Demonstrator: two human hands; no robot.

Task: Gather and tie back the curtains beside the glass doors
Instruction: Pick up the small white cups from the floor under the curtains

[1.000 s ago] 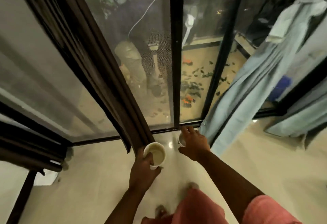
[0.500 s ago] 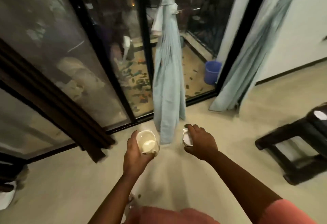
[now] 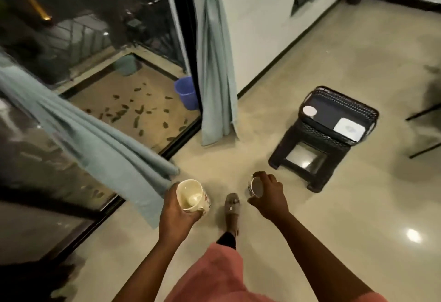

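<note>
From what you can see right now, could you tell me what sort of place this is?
Most likely a room in a home, opening onto a balcony. Pale blue curtains hang beside dark-framed glass doors, a blue bucket stands on the leaf-strewn balcony floor outside, and a dark plastic stool sits on the glossy tiles.

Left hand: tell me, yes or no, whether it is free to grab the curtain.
No. The left hand grips a cream mug, and the right hand holds a small metal cup.

I saw dim indoor light, a bright glare spot on the glossy floor (image 3: 414,235), motion blur at the right edge, and wide-angle bending.
</note>
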